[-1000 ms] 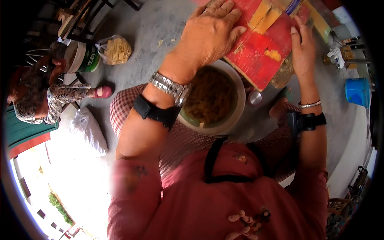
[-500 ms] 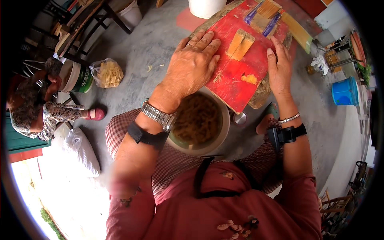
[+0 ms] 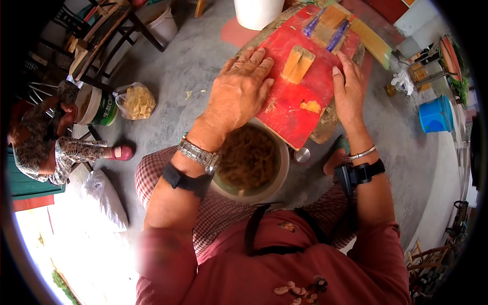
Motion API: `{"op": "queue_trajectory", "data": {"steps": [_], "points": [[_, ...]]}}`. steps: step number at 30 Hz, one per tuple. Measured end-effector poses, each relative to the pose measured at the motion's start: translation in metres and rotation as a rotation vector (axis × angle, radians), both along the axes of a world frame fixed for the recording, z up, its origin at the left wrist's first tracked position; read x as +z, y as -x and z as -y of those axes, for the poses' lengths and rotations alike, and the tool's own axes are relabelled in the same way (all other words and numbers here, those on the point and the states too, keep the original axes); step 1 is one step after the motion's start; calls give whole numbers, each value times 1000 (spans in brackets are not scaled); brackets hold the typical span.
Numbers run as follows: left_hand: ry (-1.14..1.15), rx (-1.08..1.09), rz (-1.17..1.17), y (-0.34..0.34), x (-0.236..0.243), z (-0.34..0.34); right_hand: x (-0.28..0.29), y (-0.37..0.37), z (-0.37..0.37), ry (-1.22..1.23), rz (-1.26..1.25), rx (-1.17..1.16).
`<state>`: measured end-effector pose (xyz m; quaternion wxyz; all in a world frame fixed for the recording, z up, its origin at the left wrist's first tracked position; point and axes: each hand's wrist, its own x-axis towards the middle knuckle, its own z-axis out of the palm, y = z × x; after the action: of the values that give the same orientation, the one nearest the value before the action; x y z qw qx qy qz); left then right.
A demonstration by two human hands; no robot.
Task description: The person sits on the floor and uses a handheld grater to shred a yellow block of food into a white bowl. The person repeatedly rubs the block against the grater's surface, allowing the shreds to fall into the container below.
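My left hand [image 3: 240, 86] lies flat along the left edge of a red board [image 3: 284, 118], its fingers stretched out. At the board's right edge rests my right hand [image 3: 351, 91], open, thumb and fingers extended. Between them an upright wooden block [image 3: 298, 65] stands on the board. Farther up sits a wooden piece [image 3: 325, 33] flanked by purple strips [image 3: 336, 38]. The red board lies over a rough wooden slab [image 3: 324, 127]. Below its near end, between my knees, a pale tub [image 3: 285, 165] holds brown strips [image 3: 249, 157], partly hidden by my left wrist.
A white bucket [image 3: 258, 14] stands beyond the board, and a blue bucket [image 3: 436, 116] at the right. On the left another person [image 3: 51, 129] sits near a green-and-white bucket [image 3: 104, 109] and a bag of pale pieces [image 3: 136, 101]. A white sack [image 3: 104, 198] lies nearer.
The whole view has shifted slightly. Both hands keep their places on the red board, and the wooden block stands where it was.
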<state>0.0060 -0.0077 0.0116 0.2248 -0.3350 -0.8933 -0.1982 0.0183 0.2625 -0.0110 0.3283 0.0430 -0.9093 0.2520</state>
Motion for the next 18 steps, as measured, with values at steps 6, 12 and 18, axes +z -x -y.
{"op": "queue_trajectory", "data": {"steps": [6,12,18], "points": [[-25,-4,-4,1,0,-1,5,-2,4,0,-7,-7],[-15,-15,48,0,4,0,8,-1,7,6,11,-11],[-26,-28,26,2,4,-2,10,-5,7,27,13,-14]]}}
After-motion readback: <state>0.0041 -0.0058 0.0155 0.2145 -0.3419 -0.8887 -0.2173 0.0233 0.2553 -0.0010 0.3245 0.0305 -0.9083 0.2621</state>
